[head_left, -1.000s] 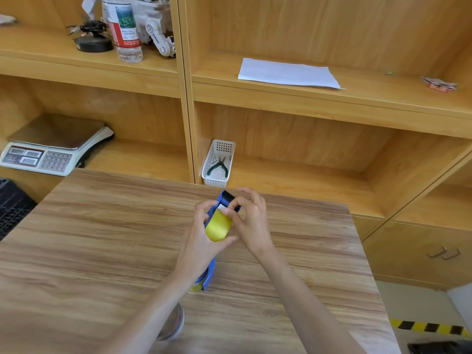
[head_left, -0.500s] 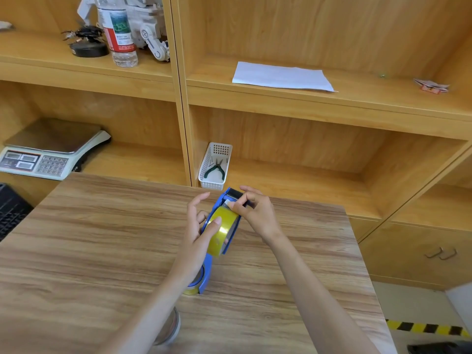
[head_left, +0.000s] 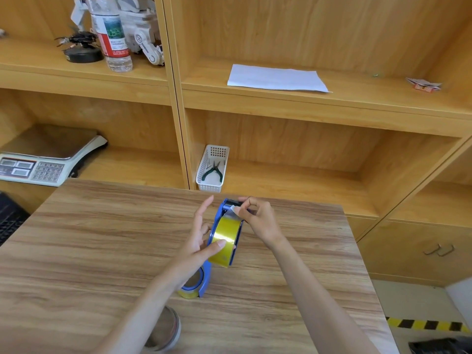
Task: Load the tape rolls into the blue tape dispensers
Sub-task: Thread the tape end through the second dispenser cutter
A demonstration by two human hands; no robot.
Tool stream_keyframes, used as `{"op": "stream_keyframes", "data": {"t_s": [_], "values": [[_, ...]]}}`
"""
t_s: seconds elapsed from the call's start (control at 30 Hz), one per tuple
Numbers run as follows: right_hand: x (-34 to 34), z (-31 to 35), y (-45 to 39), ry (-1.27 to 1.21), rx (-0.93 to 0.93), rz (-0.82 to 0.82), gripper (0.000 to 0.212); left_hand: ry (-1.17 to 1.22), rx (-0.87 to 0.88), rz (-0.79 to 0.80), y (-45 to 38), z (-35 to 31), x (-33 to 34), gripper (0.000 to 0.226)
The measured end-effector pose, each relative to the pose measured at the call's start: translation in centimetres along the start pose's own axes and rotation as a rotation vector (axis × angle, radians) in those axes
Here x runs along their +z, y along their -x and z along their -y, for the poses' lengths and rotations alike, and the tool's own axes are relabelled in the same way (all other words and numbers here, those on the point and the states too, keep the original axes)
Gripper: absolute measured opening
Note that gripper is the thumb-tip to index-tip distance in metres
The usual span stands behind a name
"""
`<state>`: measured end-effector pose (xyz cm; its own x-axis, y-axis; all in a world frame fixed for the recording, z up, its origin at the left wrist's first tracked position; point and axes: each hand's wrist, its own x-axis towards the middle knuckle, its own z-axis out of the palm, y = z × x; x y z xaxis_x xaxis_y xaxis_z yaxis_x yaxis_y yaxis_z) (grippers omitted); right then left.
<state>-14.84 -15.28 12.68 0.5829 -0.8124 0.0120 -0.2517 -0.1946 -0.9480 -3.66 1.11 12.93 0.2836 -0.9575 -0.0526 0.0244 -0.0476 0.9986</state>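
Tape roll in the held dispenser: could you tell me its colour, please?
The tape roll is shiny yellow; head view shows it best.

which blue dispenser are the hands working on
The farther dispenser, upright with its yellow roll showing: left hand holds it, right hand pinches tape at its top. The nearer dispenser lies on the table.
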Motion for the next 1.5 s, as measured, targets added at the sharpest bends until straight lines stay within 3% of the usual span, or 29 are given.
{"op": "stream_keyframes", "data": {"t_s": [0.2, 0.77, 0.93, 1.27, 1.5], "values": [[0.6, 0.3, 0.5, 0.076, -0.016, 0.002, 0.020, -0.070, -0.092, -0.152, -1.0, -0.5, 0.2, 0.054], [1.8, 0.3, 0.3, 0.056, 0.007, -0.028, 0.019, 0.035, -0.093, -0.155, -1.7, -0.3, 0.1, 0.071], [2.0, 0.4, 0.1, 0.097, -0.001, -0.034, 0.021, -0.010, -0.094, -0.223, -1.4, -0.5, 0.1, 0.063], [3.0, -0.3, 0.6, 0.113, 0.038, -0.050, 0.018, -0.066, -0.063, -0.423, -1.8, 0.0, 0.6, 0.025], [3.3, -0.6, 0.3, 0.309, -0.038, -0.073, 0.016, -0.086, -0.042, -0.471, -2.1, -0.1, 0.9, 0.016]]}}
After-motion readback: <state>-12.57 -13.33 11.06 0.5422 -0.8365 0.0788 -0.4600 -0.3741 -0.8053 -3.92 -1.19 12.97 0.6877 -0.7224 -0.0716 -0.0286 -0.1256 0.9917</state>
